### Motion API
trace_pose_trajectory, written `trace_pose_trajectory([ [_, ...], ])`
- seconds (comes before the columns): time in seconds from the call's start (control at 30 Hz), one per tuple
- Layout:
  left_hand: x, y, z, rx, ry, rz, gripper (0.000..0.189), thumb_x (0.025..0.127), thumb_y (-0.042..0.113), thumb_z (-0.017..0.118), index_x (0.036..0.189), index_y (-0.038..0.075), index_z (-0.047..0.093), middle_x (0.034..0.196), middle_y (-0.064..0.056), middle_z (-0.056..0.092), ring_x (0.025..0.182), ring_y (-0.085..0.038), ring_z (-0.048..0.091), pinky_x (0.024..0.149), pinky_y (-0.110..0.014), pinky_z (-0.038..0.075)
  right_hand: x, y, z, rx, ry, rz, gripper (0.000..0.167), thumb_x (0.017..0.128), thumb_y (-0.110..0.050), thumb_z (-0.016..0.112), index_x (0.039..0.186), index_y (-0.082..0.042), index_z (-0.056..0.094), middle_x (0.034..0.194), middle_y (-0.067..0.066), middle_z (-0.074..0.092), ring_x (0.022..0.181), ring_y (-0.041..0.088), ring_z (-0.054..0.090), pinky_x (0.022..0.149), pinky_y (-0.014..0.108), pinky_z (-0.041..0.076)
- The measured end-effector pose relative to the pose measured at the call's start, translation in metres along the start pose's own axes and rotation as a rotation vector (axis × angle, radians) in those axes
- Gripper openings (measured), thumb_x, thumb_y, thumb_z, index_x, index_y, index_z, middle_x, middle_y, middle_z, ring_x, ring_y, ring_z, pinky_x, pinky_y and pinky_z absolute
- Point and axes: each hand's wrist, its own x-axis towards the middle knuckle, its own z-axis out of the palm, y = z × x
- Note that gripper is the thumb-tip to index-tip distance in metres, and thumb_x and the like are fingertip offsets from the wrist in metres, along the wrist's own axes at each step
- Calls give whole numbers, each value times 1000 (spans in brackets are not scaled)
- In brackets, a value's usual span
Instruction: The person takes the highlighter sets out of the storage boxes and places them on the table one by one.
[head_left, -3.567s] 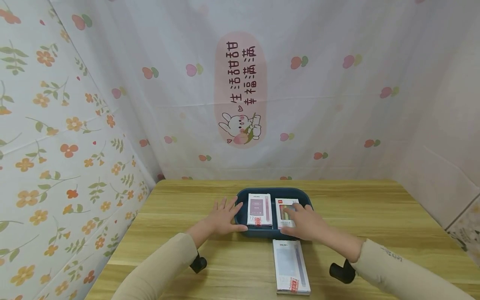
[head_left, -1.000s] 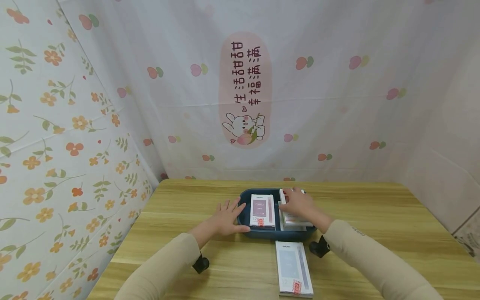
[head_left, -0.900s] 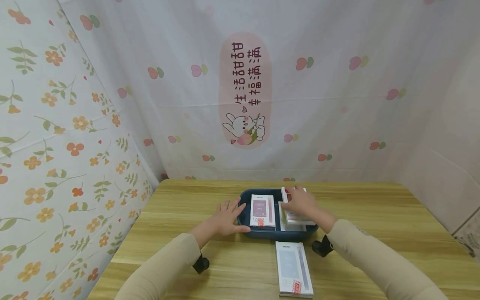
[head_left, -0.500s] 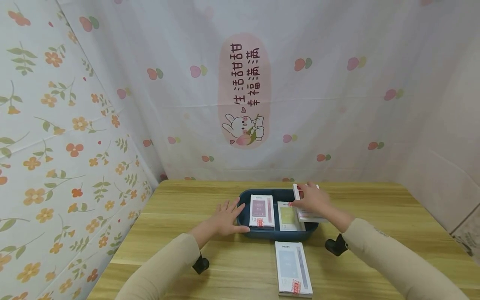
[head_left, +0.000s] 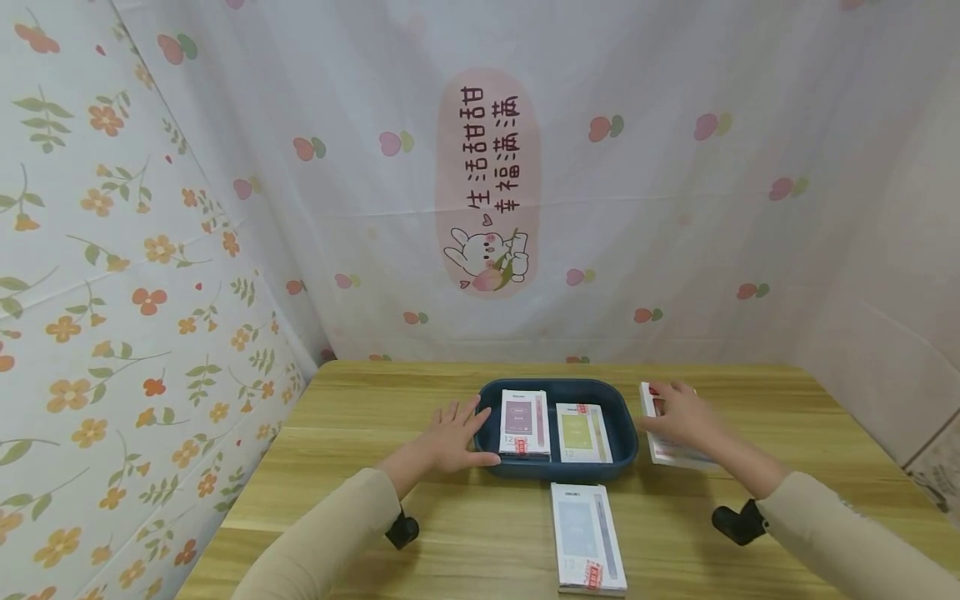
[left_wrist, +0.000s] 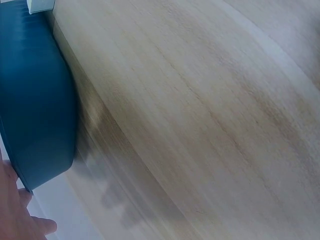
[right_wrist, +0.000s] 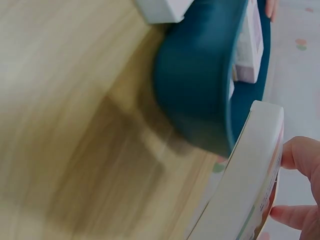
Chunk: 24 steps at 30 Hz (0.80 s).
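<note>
My right hand [head_left: 684, 418] grips a flat white cardboard box [head_left: 675, 454] just right of the dark blue tray [head_left: 558, 472]. In the right wrist view the box [right_wrist: 242, 175] is tilted above the table, with fingers on its printed face. My left hand [head_left: 447, 440] rests at the tray's left end, fingers spread and touching the rim. Inside the tray, a white box with a purple label [head_left: 525, 422] lies on the left, and another with a yellow-green label [head_left: 583, 433] lies on the right.
A white box with a pale blue label [head_left: 587, 537] lies on the wooden table [head_left: 345, 433] in front of the tray. Behind the table hangs a patterned white curtain [head_left: 600, 250]. Another floral curtain [head_left: 135, 275] stands along the left side.
My right hand has lifted the white box from the tray's right part and carried it rightward past the rim. The yellow-green-labelled box beneath is uncovered. My left hand stays at the tray.
</note>
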Motion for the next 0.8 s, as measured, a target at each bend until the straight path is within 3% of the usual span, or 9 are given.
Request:
trace_pose_trajectory([
  [0.2, -1, 2, -1, 4, -7, -1, 89, 80, 72, 40, 148, 19, 17, 155, -7, 4, 137, -43, 7, 105, -61, 10, -21, 17, -4, -50, 7, -8, 67, 75, -34, 67, 124, 8, 47, 121, 38, 40, 89, 44, 52, 63, 50, 45],
  [0.4, -2, 2, -3, 11, 0, 11, 89, 81, 71, 41, 148, 17, 18, 154, -9, 6, 137, -44, 8, 105, -62, 11, -36, 20, -1, -96, 34, 1, 66, 75, -35, 67, 123, 7, 49, 119, 38, 41, 87, 46, 52, 64, 53, 44],
  [0.67, -2, 2, -3, 10, -12, 2, 89, 80, 72, 39, 148, 19, 16, 155, -8, 4, 137, -43, 6, 105, -62, 10, -49, 16, 9, -85, -26, 24, 66, 76, -33, 67, 126, 5, 47, 119, 35, 39, 68, 31, 49, 52, 39, 40],
  [0.8, -1, 1, -2, 7, -6, 10, 89, 81, 71, 41, 148, 18, 17, 154, -8, 4, 137, -43, 7, 105, -62, 10, -55, 16, 18, -94, -52, 29, 66, 75, -34, 68, 125, 4, 49, 120, 37, 40, 72, 35, 54, 53, 42, 42],
])
